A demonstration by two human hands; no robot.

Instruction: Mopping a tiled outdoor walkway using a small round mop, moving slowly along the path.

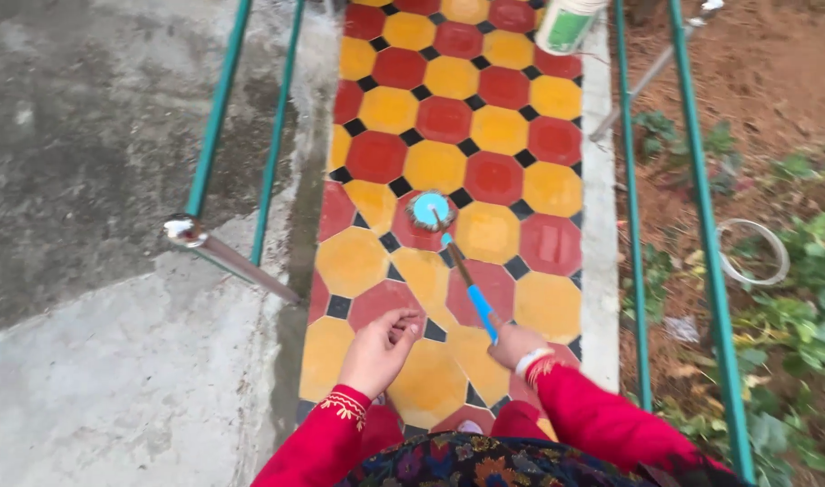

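The person is looking down a narrow walkway of red and yellow octagonal tiles (pixel 448 117), and the right hand (pixel 513 344) is closing around the near end of a long-handled brush (pixel 457 261), fingers wrapped on its blue grip. The handle's long axis is running from that hand toward eleven o'clock, ending in a round blue brush head (pixel 429 210) that is pressing on a red tile near the walkway's middle. The left hand (pixel 379 347) is hovering just beside the handle at nine o'clock from the right hand, fingers loosely curled with the fingertips drawn together, gripping nothing that can be made out; the right hand is therefore the nearer one to the tool. A pale stone kerb (pixel 598 225) is bordering the tiles at three o'clock, with green railings (pixel 701 225) beyond it and more rails (pixel 216 117) at nine o'clock. Tiled room is lying open toward twelve o'clock, up to a white and green container (pixel 567 25) standing at the far edge.
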